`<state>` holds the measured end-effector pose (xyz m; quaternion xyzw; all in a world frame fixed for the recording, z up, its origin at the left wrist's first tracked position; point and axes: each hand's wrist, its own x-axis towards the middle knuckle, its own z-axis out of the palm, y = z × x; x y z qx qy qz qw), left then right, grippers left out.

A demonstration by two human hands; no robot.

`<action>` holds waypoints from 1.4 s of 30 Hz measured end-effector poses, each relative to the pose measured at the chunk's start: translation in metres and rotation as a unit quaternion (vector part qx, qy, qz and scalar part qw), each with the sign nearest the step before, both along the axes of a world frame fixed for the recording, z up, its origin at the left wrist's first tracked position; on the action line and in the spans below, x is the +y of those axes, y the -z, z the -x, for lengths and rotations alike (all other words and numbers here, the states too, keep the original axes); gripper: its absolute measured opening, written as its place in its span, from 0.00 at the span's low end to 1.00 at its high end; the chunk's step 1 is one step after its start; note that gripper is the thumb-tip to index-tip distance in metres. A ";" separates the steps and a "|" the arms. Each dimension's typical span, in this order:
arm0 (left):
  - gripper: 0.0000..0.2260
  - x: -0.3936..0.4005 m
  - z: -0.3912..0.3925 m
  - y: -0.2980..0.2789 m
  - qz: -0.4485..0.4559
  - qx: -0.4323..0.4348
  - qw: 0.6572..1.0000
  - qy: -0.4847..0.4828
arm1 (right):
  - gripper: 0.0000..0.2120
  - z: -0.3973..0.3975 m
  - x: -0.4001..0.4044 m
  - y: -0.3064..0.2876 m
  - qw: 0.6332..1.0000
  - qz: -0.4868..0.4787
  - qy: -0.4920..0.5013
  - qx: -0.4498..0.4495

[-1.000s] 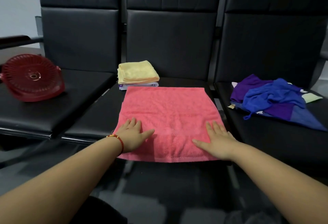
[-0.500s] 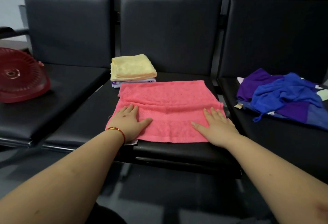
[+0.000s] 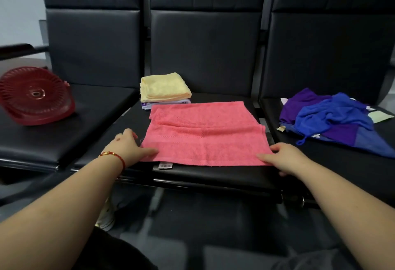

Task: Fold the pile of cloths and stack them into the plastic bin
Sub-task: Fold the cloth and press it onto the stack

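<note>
A: Where is the pink cloth (image 3: 205, 135)?
B: Spread on the middle seat (image 3: 213, 173), folded once, its near edge along the seat's front edge.
A: And the hands?
B: The left hand (image 3: 126, 145) is at the cloth's near left corner, thumb lying on top, the other fingers curled at the cloth's left edge, so its grip pinches that corner. The right hand (image 3: 286, 158) is at the near right corner, thumb on the cloth, fingers hidden beyond the edge; I cannot tell how tight its grip is.
A: Other cloths?
B: A folded yellow cloth (image 3: 164, 87) tops a small stack at the seat's back left corner. A loose pile of blue and purple cloths (image 3: 333, 120) lies on the right seat. The red plastic bin (image 3: 34, 96) lies tipped on the left seat.
</note>
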<state>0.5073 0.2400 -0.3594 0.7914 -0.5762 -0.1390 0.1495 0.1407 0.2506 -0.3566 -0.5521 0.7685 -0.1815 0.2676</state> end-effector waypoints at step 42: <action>0.07 -0.008 -0.005 -0.005 -0.051 0.272 0.961 -0.029 | 0.07 0.015 -0.020 0.004 0.961 0.021 0.105 -0.256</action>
